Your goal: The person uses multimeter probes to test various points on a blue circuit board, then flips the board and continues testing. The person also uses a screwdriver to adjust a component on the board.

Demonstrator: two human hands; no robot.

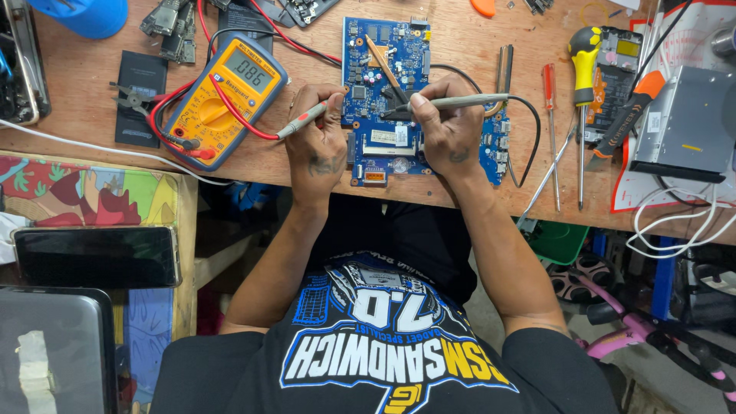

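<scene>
My left hand (318, 142) pinches red probe (304, 119), right hand (448, 126) pinches black probe (452, 101), pen-style for fine aim; tips meet on blue board (383, 46), frame centre-top. Meter (226, 96) upper left, screen facing me, on desk (77, 107).

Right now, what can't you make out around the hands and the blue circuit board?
Head view only:
- Probe tips: the left hand and right hand cover where they touch the circuit board.
- Board's middle: hidden under both hands.
- Blue cup: cut off by the top edge.
- Board parts: too small to identify.
</scene>
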